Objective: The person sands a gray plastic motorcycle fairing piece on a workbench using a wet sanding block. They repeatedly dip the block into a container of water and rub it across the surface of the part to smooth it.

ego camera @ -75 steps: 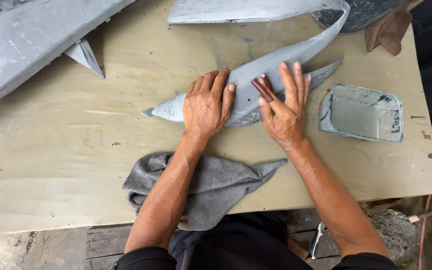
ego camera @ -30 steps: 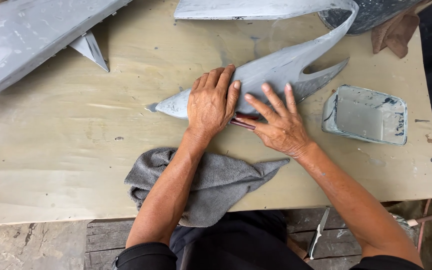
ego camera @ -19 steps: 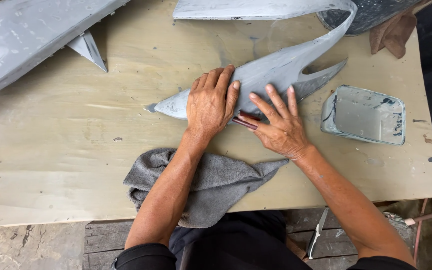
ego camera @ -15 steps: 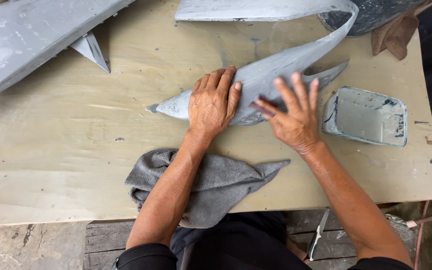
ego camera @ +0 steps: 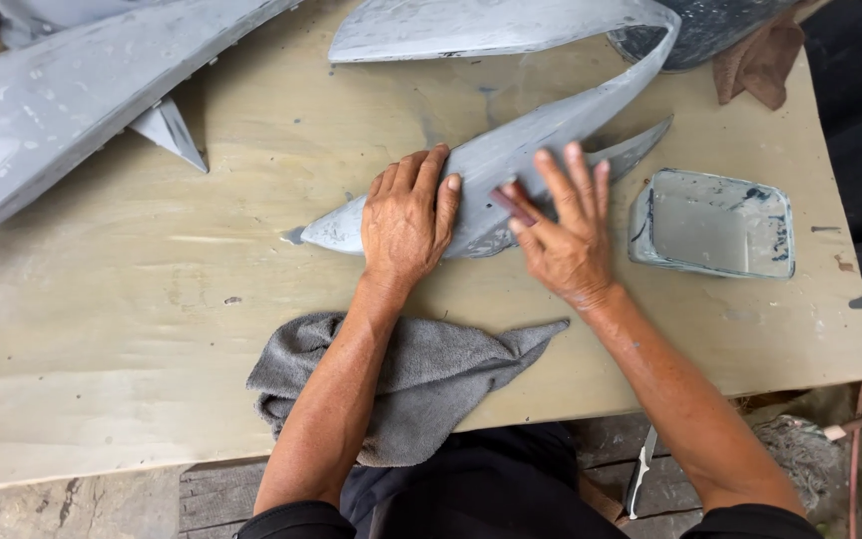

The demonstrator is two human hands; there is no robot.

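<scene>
A long curved grey panel point(ego camera: 541, 135), pointed at its left end, lies across the plywood table point(ego camera: 152, 349). My left hand point(ego camera: 406, 220) lies flat on its narrow left part and pins it down. My right hand point(ego camera: 563, 232) presses a small reddish-brown sanding piece point(ego camera: 513, 206) against the panel's middle, fingers spread over it. Both forearms reach in from the near edge.
A grey towel point(ego camera: 421, 374) lies bunched at the near edge under my left forearm. A rectangular tray of cloudy water point(ego camera: 712, 224) stands to the right. Large grey panels point(ego camera: 82, 90) fill the far left and far side point(ego camera: 471, 25). A brown rag point(ego camera: 758, 62) sits at the back right.
My right hand has slid the sanding piece back and forth along the panel, now resting toward the right. My left hand has stayed in place.
</scene>
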